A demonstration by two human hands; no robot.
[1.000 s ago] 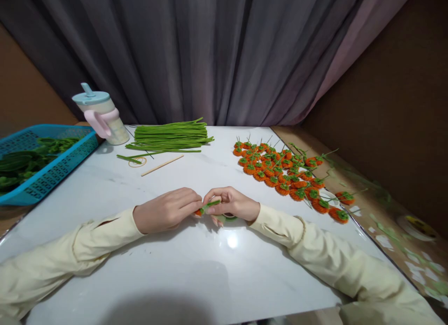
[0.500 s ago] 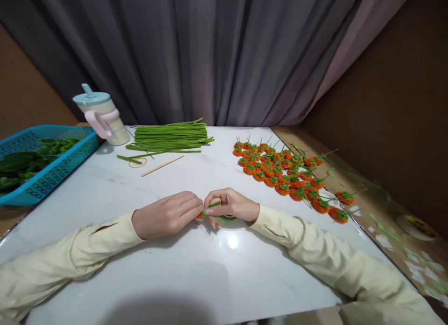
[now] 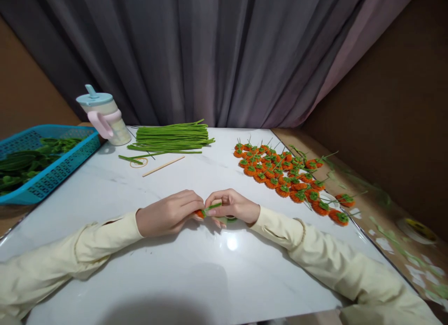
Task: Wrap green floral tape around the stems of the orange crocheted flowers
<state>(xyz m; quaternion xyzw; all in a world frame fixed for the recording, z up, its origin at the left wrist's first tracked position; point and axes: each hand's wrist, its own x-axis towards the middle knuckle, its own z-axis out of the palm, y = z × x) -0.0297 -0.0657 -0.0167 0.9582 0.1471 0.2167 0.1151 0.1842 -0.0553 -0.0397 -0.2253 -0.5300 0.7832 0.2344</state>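
Both hands meet above the middle of the white table [image 3: 168, 278]. My left hand [image 3: 171, 213] is closed around a small orange pumpkin-like chenille ornament [image 3: 199, 213], mostly hidden by the fingers. My right hand [image 3: 234, 206] pinches the green stem [image 3: 213, 206] of that ornament, right beside the left fingertips. Beneath the right palm shows part of a round roll with a green ring [image 3: 231, 218], perhaps tape; whether the hand holds it I cannot tell.
Several orange ornaments with green tops [image 3: 283, 171] lie at the right. Green chenille stems [image 3: 171, 138] are piled at the back, near a wooden stick [image 3: 163, 166] and a rubber band [image 3: 139, 162]. A lidded cup [image 3: 105, 117] and a blue basket [image 3: 66, 173] of green pieces stand left.
My left hand has shifted slightly right and its fingers have rolled, so more of the orange ornament shows. The right hand keeps its pinch, nearly still. The view has shifted slightly.
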